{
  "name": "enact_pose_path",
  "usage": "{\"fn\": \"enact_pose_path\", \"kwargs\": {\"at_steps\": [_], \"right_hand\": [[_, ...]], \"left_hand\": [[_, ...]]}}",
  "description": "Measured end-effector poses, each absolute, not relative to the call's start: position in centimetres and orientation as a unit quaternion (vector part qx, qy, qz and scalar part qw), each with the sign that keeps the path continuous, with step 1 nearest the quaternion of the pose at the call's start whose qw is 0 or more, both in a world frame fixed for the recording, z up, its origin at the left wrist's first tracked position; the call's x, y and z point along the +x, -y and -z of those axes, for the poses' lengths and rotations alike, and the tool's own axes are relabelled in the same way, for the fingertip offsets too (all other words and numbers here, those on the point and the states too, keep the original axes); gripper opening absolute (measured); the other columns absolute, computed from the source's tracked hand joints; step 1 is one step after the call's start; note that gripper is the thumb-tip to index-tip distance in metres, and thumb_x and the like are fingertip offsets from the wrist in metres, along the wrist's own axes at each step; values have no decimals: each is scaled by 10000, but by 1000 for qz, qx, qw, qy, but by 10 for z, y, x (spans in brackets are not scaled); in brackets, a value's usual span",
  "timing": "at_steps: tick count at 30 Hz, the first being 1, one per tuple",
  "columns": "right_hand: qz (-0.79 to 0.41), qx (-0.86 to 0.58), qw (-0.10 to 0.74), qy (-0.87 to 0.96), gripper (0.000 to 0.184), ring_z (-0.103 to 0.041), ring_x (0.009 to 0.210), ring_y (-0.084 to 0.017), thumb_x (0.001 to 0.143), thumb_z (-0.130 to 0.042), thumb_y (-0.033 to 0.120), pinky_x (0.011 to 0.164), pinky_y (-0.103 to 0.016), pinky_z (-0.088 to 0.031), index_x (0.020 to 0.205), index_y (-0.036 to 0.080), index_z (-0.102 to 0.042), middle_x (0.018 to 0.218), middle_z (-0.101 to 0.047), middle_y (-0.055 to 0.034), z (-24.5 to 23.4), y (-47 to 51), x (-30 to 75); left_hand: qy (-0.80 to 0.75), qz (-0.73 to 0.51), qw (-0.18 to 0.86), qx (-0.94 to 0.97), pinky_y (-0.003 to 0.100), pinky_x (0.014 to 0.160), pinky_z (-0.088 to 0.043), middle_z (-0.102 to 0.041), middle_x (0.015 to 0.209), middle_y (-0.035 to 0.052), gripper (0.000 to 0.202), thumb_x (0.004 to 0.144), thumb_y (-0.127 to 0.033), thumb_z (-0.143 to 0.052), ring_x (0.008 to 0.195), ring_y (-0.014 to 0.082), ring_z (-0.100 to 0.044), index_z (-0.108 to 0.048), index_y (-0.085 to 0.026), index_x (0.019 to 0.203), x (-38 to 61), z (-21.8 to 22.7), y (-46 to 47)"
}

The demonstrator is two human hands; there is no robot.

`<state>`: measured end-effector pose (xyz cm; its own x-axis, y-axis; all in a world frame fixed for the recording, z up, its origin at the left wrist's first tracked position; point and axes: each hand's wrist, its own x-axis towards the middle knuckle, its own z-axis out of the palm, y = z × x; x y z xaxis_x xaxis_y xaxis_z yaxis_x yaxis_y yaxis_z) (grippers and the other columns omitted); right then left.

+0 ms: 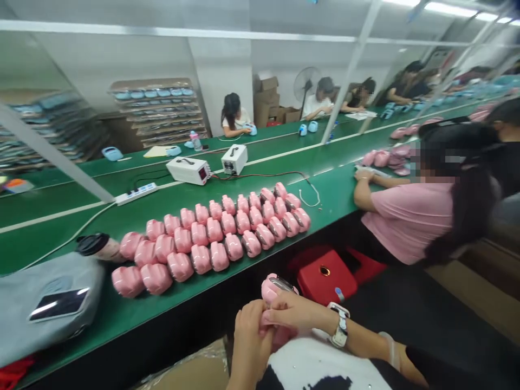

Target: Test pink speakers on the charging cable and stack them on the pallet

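Low in the view, in front of my body, is a pink rounded plastic device (270, 286) with a dark glossy panel. My right hand (294, 311), with a white watch at the wrist, is closed round its near side. My left hand (252, 327) is closed against its lower end, fingertips meeting those of the right hand. The palms hide much of the device. On the green bench beyond, several like pink devices (199, 234) stand in rows, wrapped in clear film.
A grey bag (24, 325) carries a phone (60, 303); a dark-lidded cup (97, 246) lies beside it. Two white power units (187, 169) and a power strip (136, 194) sit farther back. A red bag (327, 279) is below the bench edge, near a co-worker in pink (414, 216).
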<state>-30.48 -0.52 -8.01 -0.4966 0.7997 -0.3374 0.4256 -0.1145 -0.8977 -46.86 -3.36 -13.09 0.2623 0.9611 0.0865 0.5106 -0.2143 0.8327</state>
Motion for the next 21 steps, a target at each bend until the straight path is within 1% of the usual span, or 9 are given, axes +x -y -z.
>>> {"fn": "enact_pose_path", "kwargs": {"at_steps": [3, 6, 8, 10, 12, 14, 17, 19, 21], "right_hand": [[-579, -475, 187, 636, 413, -265, 508, -73, 847, -497, 363, 470, -240, -205, 513, 174, -344, 506, -288, 51, 75, 11, -278], [-556, -480, 225, 640, 323, -307, 540, -79, 831, -495, 343, 495, -237, -228, 571, 169, -411, 562, -354, 45, 67, 3, -250], [-526, -526, 286, 604, 260, -371, 578, -88, 811, -538, 406, 516, -223, -276, 708, 172, -487, 634, -433, 39, 60, -11, -222], [-507, -575, 337, 546, 338, -375, 545, -93, 786, -552, 515, 494, -214, -281, 847, 195, -463, 622, -422, 61, 50, -33, -185], [-469, -614, 348, 531, 420, -348, 485, -99, 785, -510, 606, 469, -215, -263, 913, 216, -423, 563, -373, 89, 36, -65, -141], [-330, -669, 306, 592, 416, -373, 487, -114, 850, -405, 623, 499, -237, -270, 863, 211, -458, 542, -398, 67, 20, -108, -97], [-42, -676, 136, 723, 519, -465, 594, -145, 957, -262, 495, 610, -294, -282, 638, 176, -519, 605, -543, -32, 0, -194, -44], [27, -621, 37, 782, 527, -499, 665, -161, 958, -311, 406, 694, -322, -282, 559, 162, -552, 624, -599, -67, -5, -260, -21], [17, -560, -20, 828, 429, -512, 731, -173, 901, -443, 322, 775, -338, -272, 539, 151, -597, 623, -622, -81, -2, -326, -6]], "left_hand": [[-492, -330, 366, 718, 353, 769, -396, -609, 884, 47, 117, 743, -160, -430, 843, 236, -548, -527, -223, 753, -445, 120, 24], [-466, -295, 383, 740, 341, 784, -407, -600, 892, 46, 171, 649, -90, -401, 844, 228, -548, -500, -218, 703, -427, 114, 7], [-449, -257, 394, 760, 343, 817, -413, -602, 939, 46, 212, 596, -54, -385, 871, 222, -555, -495, -213, 685, -417, 111, -10], [-439, -224, 401, 773, 343, 848, -415, -601, 962, 43, 208, 597, -44, -389, 884, 214, -565, -495, -207, 671, -407, 106, -32], [-441, -194, 401, 779, 327, 841, -422, -599, 962, 43, 149, 648, -78, -437, 874, 210, -573, -516, -203, 662, -398, 98, -59], [-454, -163, 401, 779, 300, 786, -426, -604, 971, 49, 62, 684, -160, -524, 850, 210, -580, -543, -199, 639, -390, 88, -88], [-500, -123, 385, 766, 282, 700, -398, -619, 929, 45, 115, 666, -239, -602, 790, 202, -585, -543, -188, 581, -379, 73, -133], [-526, -109, 379, 754, 275, 671, -369, -622, 876, 30, 101, 648, -189, -558, 761, 186, -585, -524, -181, 554, -371, 64, -160], [-543, -106, 377, 743, 270, 649, -341, -617, 826, 17, 86, 614, -134, -493, 747, 176, -580, -504, -178, 542, -361, 57, -185]]}}
